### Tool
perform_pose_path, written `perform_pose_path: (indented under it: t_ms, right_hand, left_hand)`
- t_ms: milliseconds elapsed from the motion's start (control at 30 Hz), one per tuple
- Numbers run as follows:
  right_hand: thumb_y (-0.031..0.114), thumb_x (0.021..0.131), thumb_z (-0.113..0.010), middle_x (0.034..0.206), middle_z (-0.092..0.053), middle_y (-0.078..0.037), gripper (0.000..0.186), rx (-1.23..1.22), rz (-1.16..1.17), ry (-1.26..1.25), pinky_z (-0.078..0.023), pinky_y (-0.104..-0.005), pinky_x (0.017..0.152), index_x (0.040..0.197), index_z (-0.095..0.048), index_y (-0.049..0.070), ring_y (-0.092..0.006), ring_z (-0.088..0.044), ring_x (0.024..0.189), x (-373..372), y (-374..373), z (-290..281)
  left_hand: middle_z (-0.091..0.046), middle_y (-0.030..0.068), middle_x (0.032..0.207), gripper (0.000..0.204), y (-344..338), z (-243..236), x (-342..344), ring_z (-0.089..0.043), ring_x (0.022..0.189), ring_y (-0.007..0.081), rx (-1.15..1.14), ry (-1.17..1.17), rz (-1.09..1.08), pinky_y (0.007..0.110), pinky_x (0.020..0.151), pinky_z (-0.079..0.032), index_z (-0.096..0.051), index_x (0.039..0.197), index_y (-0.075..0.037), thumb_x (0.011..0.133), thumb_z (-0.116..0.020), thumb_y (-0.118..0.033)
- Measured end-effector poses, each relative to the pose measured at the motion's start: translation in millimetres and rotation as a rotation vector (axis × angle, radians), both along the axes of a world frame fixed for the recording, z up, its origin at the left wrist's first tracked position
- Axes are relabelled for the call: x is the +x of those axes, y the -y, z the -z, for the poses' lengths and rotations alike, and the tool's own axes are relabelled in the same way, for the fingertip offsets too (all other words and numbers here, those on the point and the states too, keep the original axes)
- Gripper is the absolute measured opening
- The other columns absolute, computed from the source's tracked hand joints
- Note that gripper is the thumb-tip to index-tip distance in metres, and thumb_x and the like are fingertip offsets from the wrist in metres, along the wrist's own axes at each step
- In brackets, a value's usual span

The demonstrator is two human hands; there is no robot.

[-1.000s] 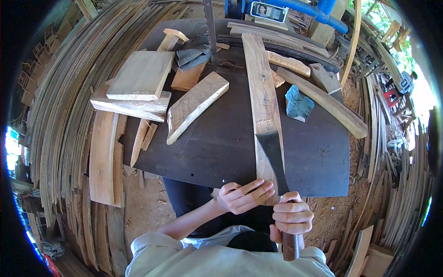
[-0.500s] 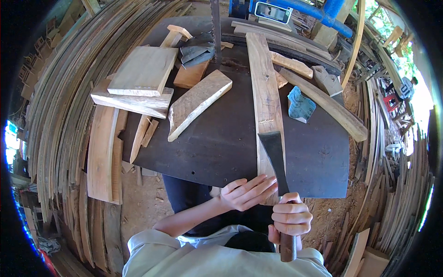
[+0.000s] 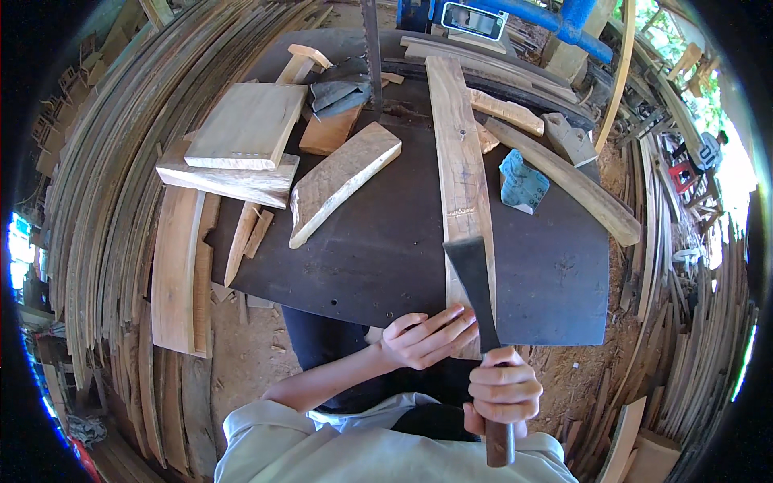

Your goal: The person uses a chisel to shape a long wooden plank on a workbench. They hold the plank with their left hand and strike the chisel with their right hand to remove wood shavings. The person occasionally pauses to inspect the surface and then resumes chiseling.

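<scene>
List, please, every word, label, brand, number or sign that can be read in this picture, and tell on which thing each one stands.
None can be quoted with certainty.
Blue paper: small dark print, too blurred to read.
Long board: faint dark marks, too unclear to read.
Far person's shirt: dark mark, too small to read.
Phone: no readable text on its screen.
Chisel: no writing visible.

Soft daylight, glare [image 3: 739,165] at right (some left, too), bent edges, blackened corners
</scene>
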State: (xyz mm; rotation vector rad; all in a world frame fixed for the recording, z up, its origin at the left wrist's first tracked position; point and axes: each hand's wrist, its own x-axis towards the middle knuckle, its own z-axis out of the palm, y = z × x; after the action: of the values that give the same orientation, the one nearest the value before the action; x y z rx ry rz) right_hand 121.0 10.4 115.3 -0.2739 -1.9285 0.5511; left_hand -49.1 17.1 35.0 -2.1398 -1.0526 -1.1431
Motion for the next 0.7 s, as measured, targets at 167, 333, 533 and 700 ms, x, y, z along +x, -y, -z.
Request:
perform_pose_path:
  t_ms: [167, 333, 533, 700]
  right_hand:
    - [0.000, 0.060, -0.061, 0.055, -0.058, -0.005, 0.010, 0.016, -0.014, -0.050, -0.047, -0.0336, 0.063, 0.054, -0.055, 0.006, -0.0188, -0.061, 0.056, 2.9, -1.9, 3.6]
    - [0.000, 0.058, -0.062, 0.055, -0.058, -0.004, 0.010, 0.022, -0.013, -0.092, -0.046, -0.0336, 0.062, 0.055, -0.056, 0.007, -0.0184, -0.060, 0.054, 1.1, -2.9, 6.8]
    - [0.002, 0.061, -0.063, 0.057, -0.059, -0.002, 0.013, 0.082, 0.006, 0.020, -0.048, -0.0328, 0.064, 0.054, -0.055, 0.009, -0.0170, -0.061, 0.058, 2.4, 9.6, 8.9]
    - [0.002, 0.061, -0.064, 0.058, -0.059, -0.002, 0.011, 0.101, -0.016, 0.025, -0.048, -0.0323, 0.065, 0.056, -0.056, 0.009, -0.0169, -0.062, 0.058, 2.5, 5.2, 7.0]
  left_hand:
    - [-0.068, -0.0141, 0.109, 0.014, 1.4, 2.0, 3.9, -0.064, 0.102, 0.0035, -0.016, 0.028, 0.003, 0.025, 0.089, -0.034, -0.072, 0.094, -0.031, 0.088, -0.061, -0.025]
    - [-0.069, -0.0140, 0.107, 0.013, -0.5, -1.1, 4.7, -0.064, 0.101, 0.0037, 0.003, 0.039, -0.015, 0.026, 0.088, -0.034, -0.072, 0.091, -0.030, 0.086, -0.062, -0.024]
    - [-0.067, -0.0116, 0.114, 0.024, 1.0, 4.1, 4.2, -0.062, 0.103, 0.0023, -0.014, 0.073, 0.014, 0.021, 0.080, -0.036, -0.073, 0.105, -0.026, 0.087, -0.059, -0.019]
    - [-0.067, -0.0122, 0.113, 0.022, 2.4, 4.3, 3.8, -0.062, 0.103, 0.0026, -0.026, 0.062, 0.007, 0.020, 0.077, -0.036, -0.073, 0.104, -0.026, 0.088, -0.059, -0.021]
